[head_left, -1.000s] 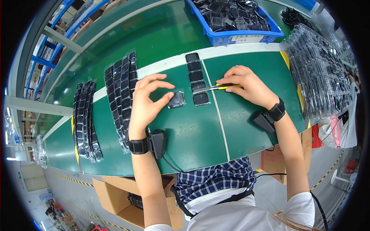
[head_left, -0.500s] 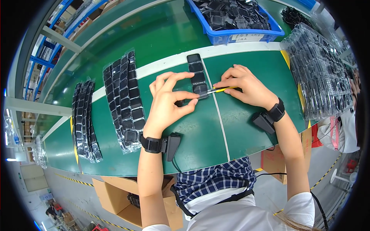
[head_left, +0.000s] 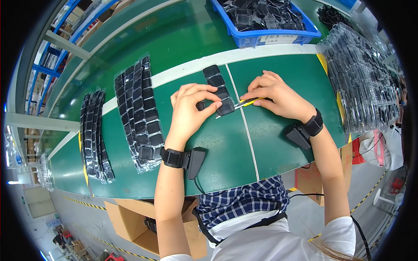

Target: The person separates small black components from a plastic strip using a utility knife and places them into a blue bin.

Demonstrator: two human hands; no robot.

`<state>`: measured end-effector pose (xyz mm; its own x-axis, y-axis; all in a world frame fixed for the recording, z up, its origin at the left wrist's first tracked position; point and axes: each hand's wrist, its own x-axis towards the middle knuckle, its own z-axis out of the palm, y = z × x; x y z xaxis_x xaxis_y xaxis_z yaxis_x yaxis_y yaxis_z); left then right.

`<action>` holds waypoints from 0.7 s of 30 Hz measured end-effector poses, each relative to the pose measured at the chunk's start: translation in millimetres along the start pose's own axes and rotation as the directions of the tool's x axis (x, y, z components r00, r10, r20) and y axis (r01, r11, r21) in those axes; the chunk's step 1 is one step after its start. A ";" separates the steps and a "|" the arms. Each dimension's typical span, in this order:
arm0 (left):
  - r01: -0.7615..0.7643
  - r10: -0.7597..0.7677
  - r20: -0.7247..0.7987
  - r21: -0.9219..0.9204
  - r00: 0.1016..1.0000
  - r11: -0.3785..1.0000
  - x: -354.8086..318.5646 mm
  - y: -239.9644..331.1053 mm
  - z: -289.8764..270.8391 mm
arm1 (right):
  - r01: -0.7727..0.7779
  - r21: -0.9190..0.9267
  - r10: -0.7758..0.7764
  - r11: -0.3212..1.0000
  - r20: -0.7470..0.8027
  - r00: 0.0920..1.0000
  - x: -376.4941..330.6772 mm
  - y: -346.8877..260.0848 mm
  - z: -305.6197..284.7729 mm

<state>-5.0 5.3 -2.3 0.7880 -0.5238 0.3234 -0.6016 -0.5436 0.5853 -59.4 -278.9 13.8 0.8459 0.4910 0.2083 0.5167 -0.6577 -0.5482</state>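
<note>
A short strip of black square pieces point(head_left: 215, 81) lies on the green table between my hands, tilted slightly, its near end by my left thumb. My left hand point(head_left: 191, 102) is closed, with thumb and fingertips pinching the left edge of this strip near its lower squares. Between the thumb and fingers of my right hand point(head_left: 278, 98) is a slim yellow-and-black utility knife point(head_left: 249, 102). Its narrow tip points left and reaches the right side of the lowest square. Another dark piece point(head_left: 200, 105) shows partly behind my left fingers.
Long plastic-covered strips of black squares lie to the left in two stacks, a nearer one point(head_left: 141, 113) and a farther one point(head_left: 92, 135). A blue bin point(head_left: 261, 39) of black pieces stands at the back. Many clear-wrapped strips point(head_left: 359, 82) are piled at right. An open cardboard box point(head_left: 126, 222) sits below.
The strip has turned and its far end has shifted left. My left fingers have drawn together at its edge. My right hand has stayed nearly in place with the knife.
</note>
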 end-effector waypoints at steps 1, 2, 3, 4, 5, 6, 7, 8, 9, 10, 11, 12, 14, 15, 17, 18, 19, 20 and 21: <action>-0.011 0.011 -0.009 -0.007 1.000 1.000 0.1 -1.6 0.4 | 0.001 -0.008 -0.001 1.000 0.003 1.000 -0.1 1.0 -0.9; -0.011 0.011 -0.007 -0.009 1.000 1.000 1.1 -0.4 0.4 | -0.001 -0.009 0.001 1.000 0.003 1.000 -0.7 2.6 -2.1; 0.000 0.000 -0.002 -0.007 1.000 1.000 2.0 1.0 0.1 | -0.008 -0.012 0.008 1.000 0.003 1.000 -1.3 4.3 -3.2; 0.012 -0.012 0.003 -0.005 1.000 1.000 2.8 2.5 -0.1 | -0.015 -0.016 0.015 1.000 0.003 1.000 -1.8 5.0 -3.8; 0.013 -0.013 0.004 -0.005 1.000 1.000 3.0 3.2 -0.3 | -0.014 -0.016 0.015 1.000 0.003 1.000 -1.3 4.5 -2.9; 0.018 -0.018 0.005 0.005 1.000 1.000 3.1 3.9 -0.2 | -0.011 -0.024 0.011 1.000 -0.008 1.000 -0.3 3.5 -1.3; 0.023 -0.023 0.007 0.014 1.000 1.000 3.0 4.0 -0.2 | -0.008 -0.031 0.007 0.999 -0.020 1.000 0.7 3.0 0.4; 0.023 -0.023 0.006 0.014 1.000 1.000 3.1 4.0 -0.3 | -0.008 -0.031 0.008 0.999 -0.018 1.000 1.2 3.0 1.7; 0.025 -0.025 0.011 0.017 1.000 1.000 3.2 3.6 -0.5 | 0.001 -0.053 -0.002 0.999 -0.020 1.000 1.8 3.7 3.5; 0.027 -0.027 0.017 0.021 0.999 0.999 3.4 3.2 -0.5 | 0.010 -0.074 -0.011 0.997 -0.021 1.000 2.2 4.6 5.1; 0.028 -0.029 0.016 0.021 0.999 0.999 3.1 2.0 -0.2 | 0.010 -0.073 -0.012 0.997 -0.020 1.000 2.9 5.8 6.3; 0.055 -0.054 0.034 -0.007 0.998 0.998 2.7 0.2 0.5 | 0.019 -0.086 -0.021 0.996 -0.029 0.999 3.6 7.3 7.3; 0.082 -0.080 0.055 -0.036 0.995 0.996 2.8 -1.6 0.8 | 0.025 -0.098 -0.029 0.995 -0.039 0.999 4.3 8.9 9.6; 0.082 -0.080 0.058 -0.035 0.995 0.996 3.2 -1.9 0.7 | 0.022 -0.111 -0.027 0.994 -0.044 0.999 5.0 9.0 11.1; 0.081 -0.079 0.064 -0.033 0.995 0.996 3.7 -1.8 0.6 | 0.018 -0.124 -0.024 0.992 -0.051 0.998 5.5 8.9 11.8; 0.085 -0.083 0.065 -0.032 0.994 0.996 4.0 -1.6 0.6 | 0.004 -0.125 -0.009 0.992 -0.035 0.999 5.6 8.7 11.1; 0.089 -0.087 0.067 -0.031 0.994 0.996 4.4 -1.2 0.5 | -0.009 -0.126 0.007 0.992 -0.019 1.000 5.4 8.5 9.8; 0.088 -0.086 0.068 -0.030 0.994 0.996 4.3 -1.4 0.2 | -0.010 -0.125 0.007 0.992 -0.021 1.000 5.0 9.2 7.8; 0.088 -0.086 0.068 -0.029 0.994 0.996 4.1 -1.3 -0.1 | -0.014 -0.131 0.013 0.991 -0.006 1.000 3.8 10.7 4.1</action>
<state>-0.9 3.9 -1.6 0.8258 -0.5190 0.2206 -0.5262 -0.5684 0.6325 -51.2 -281.7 5.4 0.8536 0.4784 0.2062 0.5176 -0.7336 -0.4404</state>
